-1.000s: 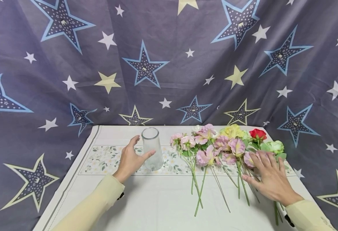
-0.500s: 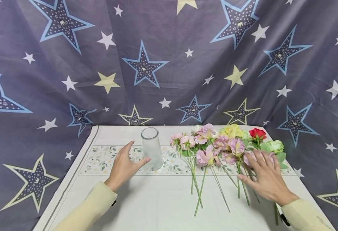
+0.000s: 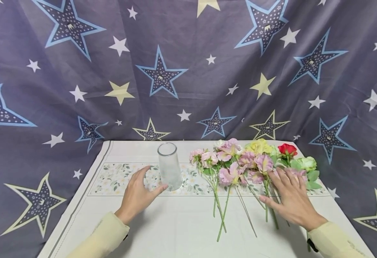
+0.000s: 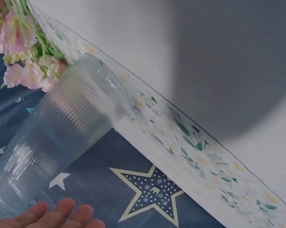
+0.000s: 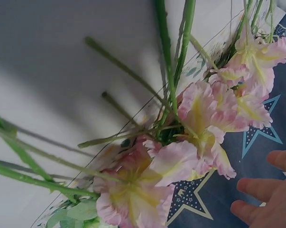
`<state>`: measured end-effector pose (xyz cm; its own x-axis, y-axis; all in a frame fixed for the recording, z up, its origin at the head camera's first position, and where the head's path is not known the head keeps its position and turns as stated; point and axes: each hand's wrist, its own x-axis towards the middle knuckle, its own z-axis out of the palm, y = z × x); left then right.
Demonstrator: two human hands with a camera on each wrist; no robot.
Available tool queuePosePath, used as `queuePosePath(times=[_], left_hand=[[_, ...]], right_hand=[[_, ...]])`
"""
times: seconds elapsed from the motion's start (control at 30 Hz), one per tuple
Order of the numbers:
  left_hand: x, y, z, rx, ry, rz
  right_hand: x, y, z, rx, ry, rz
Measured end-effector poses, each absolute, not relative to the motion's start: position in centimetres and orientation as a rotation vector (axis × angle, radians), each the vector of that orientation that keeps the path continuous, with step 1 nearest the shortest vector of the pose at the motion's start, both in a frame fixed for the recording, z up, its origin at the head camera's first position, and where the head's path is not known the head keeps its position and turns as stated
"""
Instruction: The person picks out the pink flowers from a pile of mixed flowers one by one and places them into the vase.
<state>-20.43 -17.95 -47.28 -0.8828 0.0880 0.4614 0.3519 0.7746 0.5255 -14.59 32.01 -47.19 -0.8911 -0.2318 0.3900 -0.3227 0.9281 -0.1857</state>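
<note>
Vase point(image 3: 170, 171) seen upright on desk point(image 3: 175, 227), left of flowers point(image 3: 229, 175) | left grip point(image 3: 137, 197) held beside it, right grip point(image 3: 292, 203) by flowers, thumbs parted from fingers, nothing grasped | step judged pre-grasp; fingers would need to be curled next

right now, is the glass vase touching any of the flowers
Apart: the head view shows bare patterned cloth between the glass vase and the nearest pink flower.
</note>
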Motion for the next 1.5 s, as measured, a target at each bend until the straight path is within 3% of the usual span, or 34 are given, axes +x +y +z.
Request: queuePosePath(times=[0.73, 1.5], left_hand=[[-17.7, -15.8, -48.7, -0.428, -2.517, -0.936], [-16.9, -13.3, -49.8, -0.622, -2.669, -0.97]], right_hand=[[-14.8, 29.1, -46.7, 0.406, -2.709, 0.384], [-15.3, 24.8, -47.2, 0.406, -2.617, 0.51]])
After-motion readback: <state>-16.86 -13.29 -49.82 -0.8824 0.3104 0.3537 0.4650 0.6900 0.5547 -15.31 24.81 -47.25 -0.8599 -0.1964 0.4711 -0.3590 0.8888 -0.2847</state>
